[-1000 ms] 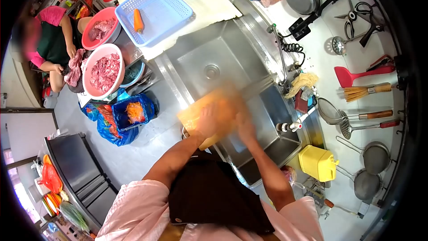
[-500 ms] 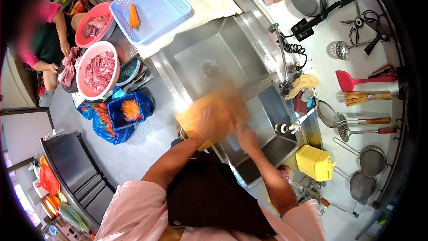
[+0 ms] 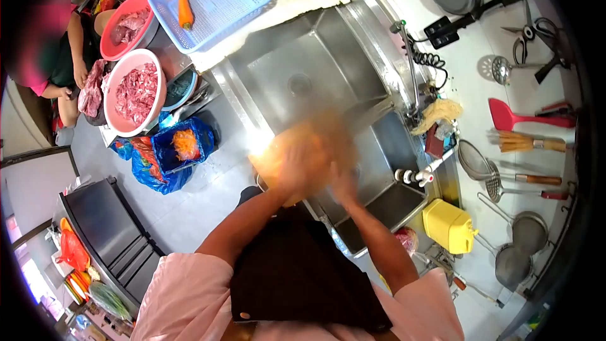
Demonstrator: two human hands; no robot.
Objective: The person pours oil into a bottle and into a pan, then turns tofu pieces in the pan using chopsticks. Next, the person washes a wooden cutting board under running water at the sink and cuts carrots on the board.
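Observation:
A blurred orange board-like slab (image 3: pixel 268 167) lies across the near side of the steel sink, over the divider. My left hand (image 3: pixel 292 167) is on it, its fingers smeared by the blur. At the slab's right side my right hand (image 3: pixel 341 183) looks closed, and what it grips is hidden in the orange haze. Beyond my hands, the large sink basin (image 3: pixel 278 82) shows its drain. The smaller basin (image 3: pixel 391 151) lies to the right.
A blue basket (image 3: pixel 221 19) holds one carrot (image 3: pixel 185 11). At left, another person's hand (image 3: pixel 80 76) touches raw meat (image 3: pixel 93 91) beside a pink bowl of meat (image 3: pixel 163 82). A blue-lined bin (image 3: pixel 205 142) contains orange scraps. A yellow jug (image 3: pixel 445 224) and hanging utensils stand right.
The camera view has shifted slightly, moving the basket upward and the wall utensils to the right. My right hand is a little closer to my left, and both stay at the orange slab.

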